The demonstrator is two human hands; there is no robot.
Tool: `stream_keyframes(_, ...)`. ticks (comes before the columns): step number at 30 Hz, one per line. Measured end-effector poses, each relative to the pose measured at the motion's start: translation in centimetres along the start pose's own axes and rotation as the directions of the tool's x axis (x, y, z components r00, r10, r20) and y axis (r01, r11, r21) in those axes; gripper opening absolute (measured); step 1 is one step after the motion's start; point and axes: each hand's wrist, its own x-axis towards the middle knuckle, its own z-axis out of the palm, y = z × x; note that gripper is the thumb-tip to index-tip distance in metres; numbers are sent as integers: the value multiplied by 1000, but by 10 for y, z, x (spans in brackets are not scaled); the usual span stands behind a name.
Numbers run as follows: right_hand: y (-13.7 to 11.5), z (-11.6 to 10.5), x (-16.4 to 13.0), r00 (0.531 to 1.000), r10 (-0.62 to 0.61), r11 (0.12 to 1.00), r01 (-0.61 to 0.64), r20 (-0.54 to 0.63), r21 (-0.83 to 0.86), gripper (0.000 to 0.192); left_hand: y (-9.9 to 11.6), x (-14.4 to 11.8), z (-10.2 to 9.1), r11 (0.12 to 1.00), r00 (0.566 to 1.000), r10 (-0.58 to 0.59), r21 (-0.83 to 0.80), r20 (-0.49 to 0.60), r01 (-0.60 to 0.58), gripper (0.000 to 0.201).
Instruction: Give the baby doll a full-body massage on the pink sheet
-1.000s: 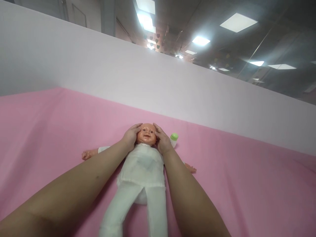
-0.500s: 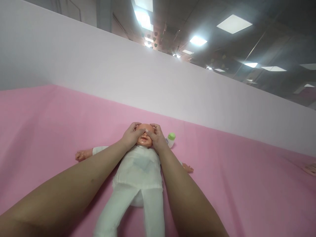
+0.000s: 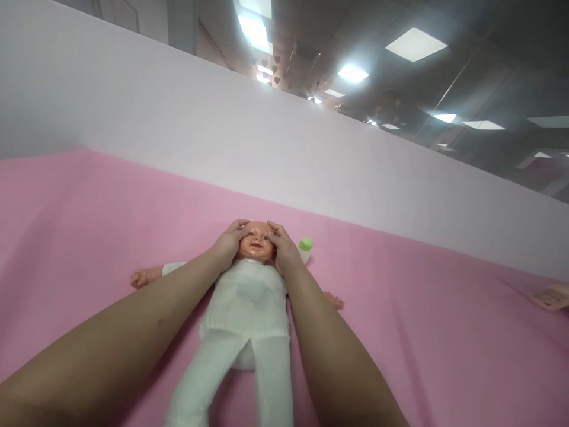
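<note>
A baby doll (image 3: pixel 244 296) in white clothes lies on its back on the pink sheet, its arms spread and its legs toward me. Both my hands cup its head (image 3: pixel 256 249), one at each side. My left hand (image 3: pixel 229 244) curls round the left side, its thumb beside the doll's eye. On the other side, my right hand (image 3: pixel 284 246) has its fingers at the top of the head and its thumb near the other eye. The palms and some fingertips are partly hidden. A small bottle with a green cap (image 3: pixel 305 244) stands just right of my right hand.
The pink sheet (image 3: pixel 400 308) spreads under the doll. Behind it rises a white panel (image 3: pixel 275 148). A pale pink object with printing (image 3: pixel 551 296) lies at the far right edge. Ceiling lights show above the panel.
My thumbs have slid apart, from beside the doll's nose outward to the sides of its eyes, uncovering the middle of its face. The fingers still rest round the head.
</note>
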Motion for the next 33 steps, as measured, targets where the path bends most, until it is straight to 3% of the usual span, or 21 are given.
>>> stream_keyframes(7,-7,-12,-4,982,84,994,-95,169,55,65,5,-4,-3,999,997,-41,-10,72,42,51)
stream_keyframes(11,-9,-15,-6,970,126,991,-133,206,20,73,14,-14,-6,994,982,-87,80,166,74,82)
stream_keyframes(14,-9,-10,-7,978,121,992,-111,171,-66,71,22,-20,-11,971,961,-134,225,240,80,108)
stream_keyframes(16,-8,-5,-7,995,72,962,-50,72,-268,62,26,-18,-15,934,960,-127,357,250,31,103)
stream_keyframes(18,-7,0,-7,999,-12,870,-10,-41,-492,54,29,-14,-18,830,974,-52,552,221,-81,85)
stream_keyframes(20,-6,6,-6,990,-82,790,-7,-118,-612,52,29,-9,-20,690,981,50,704,187,-169,73)
stream_keyframes(22,-7,10,-7,985,-110,736,-7,-130,-677,54,28,-6,-21,615,982,103,765,161,-190,70)
stream_keyframes(26,-14,11,-13,997,-69,583,17,-29,-812,77,28,-7,-22,611,976,98,763,194,-213,69)
stream_keyframes(30,-24,7,-19,998,24,580,34,58,-814,106,29,-9,-25,680,959,27,698,281,-224,77)
stream_keyframes(33,-25,5,-20,995,68,615,15,71,-789,119,28,-7,-26,658,969,24,725,247,-201,78)
